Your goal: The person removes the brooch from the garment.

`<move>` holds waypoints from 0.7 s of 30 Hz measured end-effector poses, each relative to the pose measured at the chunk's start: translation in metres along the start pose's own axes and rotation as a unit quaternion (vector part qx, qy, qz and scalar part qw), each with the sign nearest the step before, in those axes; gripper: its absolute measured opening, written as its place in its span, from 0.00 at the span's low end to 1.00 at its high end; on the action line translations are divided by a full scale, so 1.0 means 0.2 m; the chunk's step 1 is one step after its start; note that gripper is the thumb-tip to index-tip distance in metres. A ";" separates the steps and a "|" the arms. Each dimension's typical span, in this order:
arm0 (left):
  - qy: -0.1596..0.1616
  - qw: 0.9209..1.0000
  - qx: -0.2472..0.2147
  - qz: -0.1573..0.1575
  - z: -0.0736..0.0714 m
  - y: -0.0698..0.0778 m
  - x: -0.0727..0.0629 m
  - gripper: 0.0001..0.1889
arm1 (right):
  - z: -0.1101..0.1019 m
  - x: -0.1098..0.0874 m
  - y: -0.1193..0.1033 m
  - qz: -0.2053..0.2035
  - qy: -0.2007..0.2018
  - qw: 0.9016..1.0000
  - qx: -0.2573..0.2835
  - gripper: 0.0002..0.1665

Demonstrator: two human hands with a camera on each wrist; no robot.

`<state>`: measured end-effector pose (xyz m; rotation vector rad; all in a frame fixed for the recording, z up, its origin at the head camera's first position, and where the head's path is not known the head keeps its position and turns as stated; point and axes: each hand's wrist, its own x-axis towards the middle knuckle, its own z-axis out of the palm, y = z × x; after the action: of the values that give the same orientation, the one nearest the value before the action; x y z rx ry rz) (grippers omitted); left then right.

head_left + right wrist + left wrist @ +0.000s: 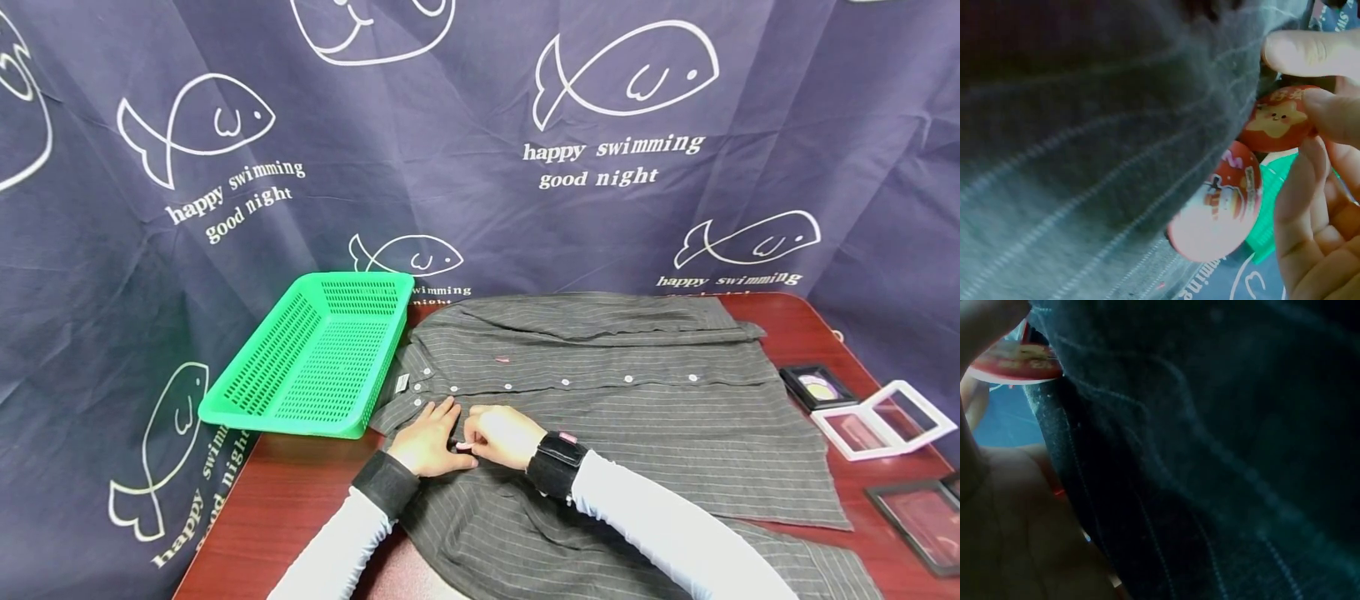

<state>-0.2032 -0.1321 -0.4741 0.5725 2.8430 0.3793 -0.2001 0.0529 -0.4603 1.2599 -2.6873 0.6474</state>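
A grey pinstriped shirt (637, 408) lies spread on the red table (300, 492), buttons in a row along its placket. My left hand (431, 433) rests on the shirt near the collar end, fingers straight; in the left wrist view its palm (1004, 512) lies against the dark fabric. My right hand (487, 433) is curled beside it. In the right wrist view its fingers (1329, 112) pinch a round red badge (1275, 119) with a cartoon figure at the fabric's edge. A second round badge (1219, 203), pink and white, sits just below it against the shirt.
A green plastic basket (315, 358) stands left of the shirt, overhanging the table's edge. At the right lie a black box (817, 385), an open white frame (885, 421) and a black frame (918, 521). A dark blue fish-print cloth hangs behind.
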 end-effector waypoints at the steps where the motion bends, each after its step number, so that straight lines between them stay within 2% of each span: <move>1: 0.001 1.000 0.000 -0.001 0.00 0.00 0.00 0.49 | 0.00 0.00 0.00 -0.002 -0.003 1.000 0.003 0.07; 11: -0.004 1.000 -0.003 0.004 -0.01 -0.01 0.00 0.49 | 0.00 -0.02 0.02 -0.016 -0.017 1.000 0.011 0.05; 16: -0.004 1.000 -0.009 0.028 -0.01 -0.02 -0.01 0.49 | 0.00 -0.03 0.02 -0.016 -0.017 1.000 0.012 0.05; 21: 0.048 0.996 -0.009 0.077 -0.01 -0.02 -0.03 0.39 | 0.00 -0.03 0.03 -0.015 -0.025 0.999 0.018 0.05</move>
<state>-0.2004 -0.1384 -0.4727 0.7942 2.8918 0.4716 -0.2003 0.0609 -0.4634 1.3401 -2.7026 0.6729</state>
